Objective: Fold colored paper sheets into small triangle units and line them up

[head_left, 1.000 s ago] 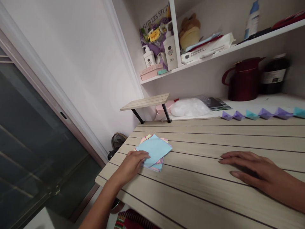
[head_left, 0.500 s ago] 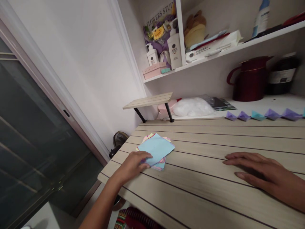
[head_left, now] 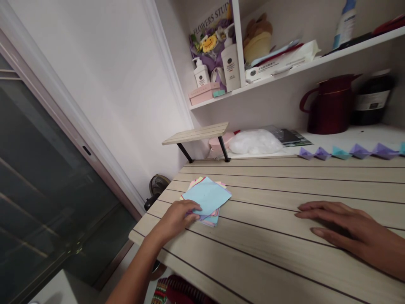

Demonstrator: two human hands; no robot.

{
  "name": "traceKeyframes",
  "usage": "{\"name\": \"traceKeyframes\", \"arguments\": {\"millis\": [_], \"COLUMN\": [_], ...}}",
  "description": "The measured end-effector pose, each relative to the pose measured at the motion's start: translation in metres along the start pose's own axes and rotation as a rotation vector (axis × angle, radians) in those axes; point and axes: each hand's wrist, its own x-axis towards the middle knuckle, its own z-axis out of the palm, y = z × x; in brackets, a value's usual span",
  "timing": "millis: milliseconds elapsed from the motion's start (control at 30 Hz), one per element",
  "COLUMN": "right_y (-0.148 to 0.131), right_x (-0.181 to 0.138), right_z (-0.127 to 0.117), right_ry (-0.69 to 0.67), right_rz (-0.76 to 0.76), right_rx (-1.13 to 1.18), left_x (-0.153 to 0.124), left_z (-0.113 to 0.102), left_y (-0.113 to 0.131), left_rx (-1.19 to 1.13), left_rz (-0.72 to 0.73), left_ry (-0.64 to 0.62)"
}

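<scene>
A stack of coloured paper (head_left: 214, 220) lies on the plank-patterned table, its sheets fanned unevenly. On top sits a light blue sheet of paper (head_left: 207, 195). My left hand (head_left: 177, 217) pinches the near-left corner of this sheet, fingers above and thumb at the edge. How many sheets are in the pinch I cannot tell. At the right, my right hand (head_left: 344, 230) is held low at the tabletop with its fingers stretched out and thumb apart, holding nothing.
Folded paper boats (head_left: 360, 151) in purple and blue line the table's back edge. A small raised shelf (head_left: 196, 134) stands at the back left. Behind are a clear bag of white stuffing (head_left: 256, 142) and a dark red jug (head_left: 330, 105). The table's left edge (head_left: 148, 213) is near my left hand.
My left thumb has drawn slightly closer to the fingers at the sheet's corner. The right hand has stayed in place, and the view has shifted very slightly.
</scene>
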Motion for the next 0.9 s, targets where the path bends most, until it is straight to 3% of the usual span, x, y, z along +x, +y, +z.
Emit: {"name": "traceKeyframes", "arguments": {"millis": [133, 233, 367, 433, 567, 667, 767, 900], "right_y": [-0.004, -0.008, -0.015, -0.019, -0.024, -0.025, -0.026, -0.033], "right_x": [0.000, 0.001, 0.001, 0.000, 0.000, 0.001, 0.001, -0.004], "right_z": [-0.001, -0.002, -0.008, -0.011, -0.018, -0.027, -0.040, -0.058], "right_ry": [0.024, 0.017, 0.067, 0.123, 0.195, 0.248, 0.292, 0.293], "right_rz": [0.023, 0.029, 0.080, 0.140, 0.189, 0.206, 0.254, 0.325], "right_rx": [0.023, 0.044, 0.136, 0.237, 0.504, 0.762, 1.016, 1.358], "left_x": [0.003, 0.006, 0.021, 0.034, 0.067, 0.092, 0.115, 0.138], "left_z": [0.007, 0.004, -0.011, -0.014, 0.000, 0.021, 0.043, 0.074], "left_y": [0.001, 0.006, 0.040, 0.066, 0.116, 0.141, 0.154, 0.158], "left_rx": [0.077, 0.153, 0.127, -0.018, -0.511, -0.807, -1.078, -1.371], "left_rz": [-0.015, -0.021, 0.027, 0.040, -0.051, -0.079, -0.103, -0.070], "left_ry": [0.097, 0.269, 0.616, 0.684, 0.427, 0.239, 0.073, -0.238]}}
